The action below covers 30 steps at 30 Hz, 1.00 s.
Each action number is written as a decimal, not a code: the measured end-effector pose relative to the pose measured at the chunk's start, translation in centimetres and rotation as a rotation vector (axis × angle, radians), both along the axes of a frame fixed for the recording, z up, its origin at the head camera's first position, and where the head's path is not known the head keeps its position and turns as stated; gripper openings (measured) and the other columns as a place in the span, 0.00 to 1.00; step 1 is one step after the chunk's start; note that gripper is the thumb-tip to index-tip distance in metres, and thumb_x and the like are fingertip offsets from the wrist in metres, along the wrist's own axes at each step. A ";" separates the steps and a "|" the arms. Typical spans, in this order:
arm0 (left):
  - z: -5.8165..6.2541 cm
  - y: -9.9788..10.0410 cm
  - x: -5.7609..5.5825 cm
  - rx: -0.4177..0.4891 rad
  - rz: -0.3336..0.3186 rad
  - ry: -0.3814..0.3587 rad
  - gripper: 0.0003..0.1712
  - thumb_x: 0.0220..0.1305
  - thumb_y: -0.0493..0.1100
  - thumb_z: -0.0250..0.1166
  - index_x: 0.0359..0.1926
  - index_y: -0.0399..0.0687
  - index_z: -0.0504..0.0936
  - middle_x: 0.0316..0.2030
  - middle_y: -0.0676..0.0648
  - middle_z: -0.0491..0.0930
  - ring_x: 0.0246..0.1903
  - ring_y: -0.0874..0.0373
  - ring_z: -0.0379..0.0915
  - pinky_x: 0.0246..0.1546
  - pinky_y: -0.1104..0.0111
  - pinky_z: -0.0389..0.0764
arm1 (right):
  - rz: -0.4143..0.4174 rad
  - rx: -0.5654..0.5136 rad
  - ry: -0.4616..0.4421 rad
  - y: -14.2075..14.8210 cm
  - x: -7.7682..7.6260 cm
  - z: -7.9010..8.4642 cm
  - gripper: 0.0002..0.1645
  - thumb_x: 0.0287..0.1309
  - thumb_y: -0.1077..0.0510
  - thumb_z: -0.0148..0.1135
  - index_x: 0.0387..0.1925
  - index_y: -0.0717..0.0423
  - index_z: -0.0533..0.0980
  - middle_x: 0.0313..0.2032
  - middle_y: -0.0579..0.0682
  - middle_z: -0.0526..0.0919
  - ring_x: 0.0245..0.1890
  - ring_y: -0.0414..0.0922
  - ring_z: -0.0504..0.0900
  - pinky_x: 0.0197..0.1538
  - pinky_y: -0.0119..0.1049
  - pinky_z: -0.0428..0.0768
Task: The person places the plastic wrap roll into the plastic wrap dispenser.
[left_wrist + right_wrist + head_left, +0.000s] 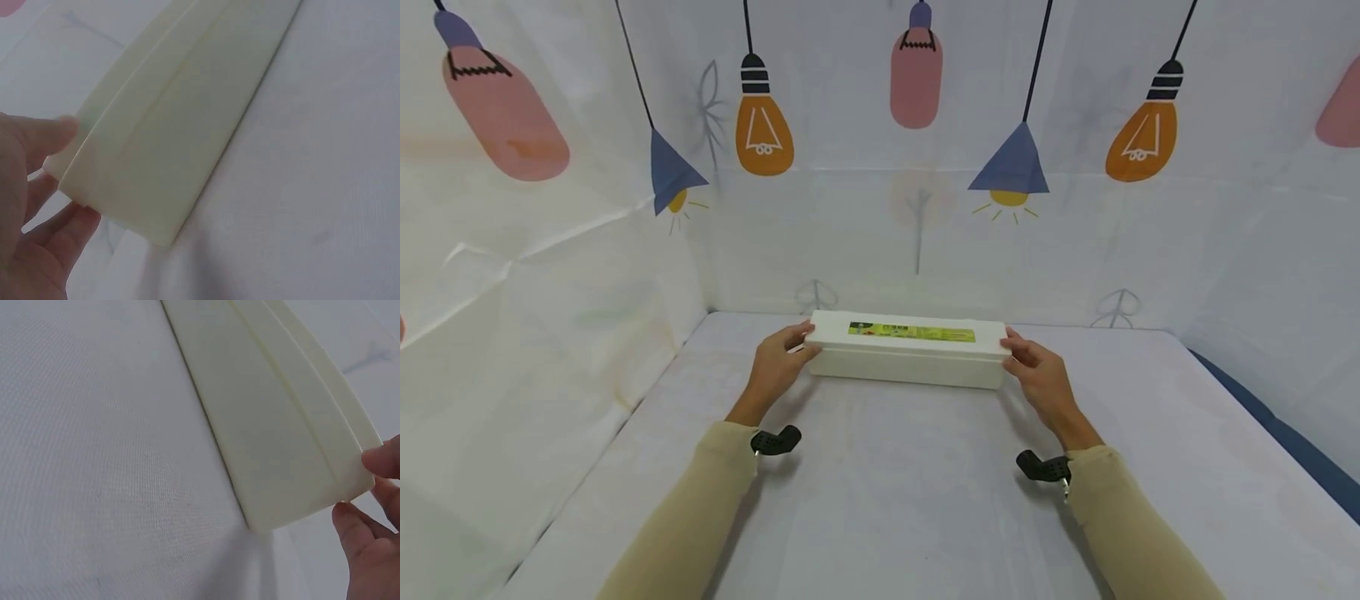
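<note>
A long white lidded box (pixel 910 367) with a yellow-green label (pixel 912 332) on its top lies crosswise near the back of the table. At its left end my left hand (pixel 778 367) holds the lid's edge, thumb at the front corner and fingers against the end. My right hand (pixel 1037 375) grips the opposite end in the same way. In the left wrist view, the left thumb (pixel 59 132) lies by the lid's rim with fingertips on the box's end. The right wrist view shows the right thumb (pixel 381 459) on the lid's corner and fingers below it.
A white cloth covers the table (pixel 917 500). Behind it hangs a white curtain (pixel 850 233) printed with lamps and bulbs, which also runs along the left side. Black wrist devices sit at both cuffs. A blue strip (pixel 1285 425) shows past the right edge.
</note>
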<state>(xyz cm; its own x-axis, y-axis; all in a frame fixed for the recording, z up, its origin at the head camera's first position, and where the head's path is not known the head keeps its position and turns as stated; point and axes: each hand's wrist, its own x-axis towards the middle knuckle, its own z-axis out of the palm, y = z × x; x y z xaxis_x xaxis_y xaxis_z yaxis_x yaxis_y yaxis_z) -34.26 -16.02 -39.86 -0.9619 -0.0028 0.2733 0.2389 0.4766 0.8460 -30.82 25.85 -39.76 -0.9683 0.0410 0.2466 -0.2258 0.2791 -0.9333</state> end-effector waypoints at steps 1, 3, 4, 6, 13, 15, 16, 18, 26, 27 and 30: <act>0.1 0.0 -0.1 0.002 0.002 -0.020 0.29 0.69 0.50 0.67 0.67 0.47 0.76 0.68 0.51 0.70 0.65 0.49 0.69 0.63 0.55 0.72 | -0.001 0.001 -0.008 0.0 0.0 0.1 0.26 0.69 0.67 0.58 0.66 0.68 0.70 0.73 0.53 0.62 0.72 0.52 0.62 0.64 0.28 0.69; 0.2 0.1 -0.2 0.007 0.014 -0.055 0.30 0.70 0.56 0.64 0.68 0.50 0.76 0.69 0.51 0.70 0.66 0.49 0.68 0.64 0.54 0.71 | -0.001 -0.004 -0.029 0.1 0.0 0.2 0.29 0.71 0.63 0.58 0.70 0.66 0.66 0.73 0.55 0.63 0.72 0.52 0.63 0.65 0.30 0.69; 0.2 0.2 -0.3 0.011 0.021 -0.069 0.31 0.71 0.59 0.62 0.68 0.51 0.75 0.69 0.50 0.70 0.66 0.49 0.67 0.64 0.53 0.70 | 0.000 -0.011 -0.039 0.1 0.0 0.2 0.31 0.72 0.60 0.58 0.71 0.65 0.64 0.73 0.56 0.63 0.71 0.53 0.64 0.65 0.32 0.69; 0.4 0.3 -0.4 0.023 0.041 -0.086 0.31 0.72 0.61 0.59 0.68 0.53 0.75 0.69 0.49 0.70 0.66 0.48 0.67 0.64 0.53 0.70 | -0.004 -0.029 -0.062 0.1 -0.1 0.3 0.33 0.74 0.55 0.56 0.73 0.64 0.62 0.72 0.57 0.63 0.70 0.53 0.65 0.66 0.37 0.69; 0.6 1.0 -0.5 0.100 0.093 -0.052 0.25 0.75 0.53 0.59 0.67 0.50 0.77 0.67 0.45 0.72 0.63 0.45 0.70 0.61 0.52 0.73 | -0.045 -0.083 -0.119 -0.3 -0.8 0.8 0.33 0.75 0.53 0.54 0.73 0.66 0.62 0.72 0.60 0.64 0.69 0.54 0.68 0.65 0.41 0.71; 0.5 1.2 -0.6 0.119 0.095 -0.048 0.25 0.75 0.50 0.59 0.68 0.49 0.76 0.68 0.46 0.72 0.62 0.45 0.71 0.61 0.53 0.73 | -0.057 -0.076 -0.128 -0.4 -1.0 0.9 0.32 0.75 0.55 0.54 0.73 0.66 0.62 0.72 0.60 0.64 0.68 0.54 0.68 0.65 0.41 0.71; 0.5 1.3 -0.6 0.124 0.095 -0.050 0.25 0.75 0.50 0.58 0.68 0.49 0.75 0.68 0.46 0.71 0.63 0.46 0.71 0.61 0.53 0.73 | -0.064 -0.070 -0.133 -0.4 -1.0 0.9 0.31 0.75 0.56 0.53 0.73 0.66 0.62 0.72 0.60 0.64 0.68 0.54 0.69 0.65 0.41 0.71; 0.5 1.4 -0.7 0.125 0.088 -0.060 0.26 0.75 0.48 0.57 0.70 0.49 0.73 0.69 0.46 0.70 0.64 0.47 0.70 0.63 0.54 0.72 | -0.072 -0.060 -0.142 -0.4 -1.1 1.0 0.31 0.76 0.57 0.52 0.73 0.65 0.62 0.71 0.59 0.65 0.68 0.53 0.69 0.66 0.42 0.70; 0.9 1.5 -0.8 0.112 0.071 -0.086 0.29 0.75 0.50 0.57 0.72 0.47 0.69 0.70 0.45 0.67 0.68 0.48 0.64 0.67 0.56 0.66 | -0.055 -0.108 -0.176 -0.6 -1.7 1.5 0.30 0.77 0.59 0.49 0.75 0.63 0.59 0.73 0.59 0.62 0.71 0.53 0.65 0.69 0.46 0.67; 0.9 1.5 -0.9 0.109 0.071 -0.085 0.29 0.75 0.50 0.57 0.72 0.47 0.70 0.70 0.45 0.68 0.68 0.48 0.64 0.67 0.56 0.67 | -0.053 -0.117 -0.185 -0.6 -1.8 1.5 0.30 0.77 0.59 0.49 0.75 0.63 0.59 0.74 0.58 0.61 0.71 0.53 0.64 0.69 0.46 0.67; 0.9 1.5 -0.9 0.100 0.077 -0.084 0.29 0.75 0.50 0.58 0.72 0.48 0.70 0.69 0.45 0.69 0.67 0.48 0.66 0.65 0.55 0.69 | -0.045 -0.148 -0.221 -0.6 -2.1 1.5 0.31 0.78 0.58 0.47 0.76 0.59 0.57 0.75 0.56 0.59 0.72 0.51 0.61 0.70 0.46 0.64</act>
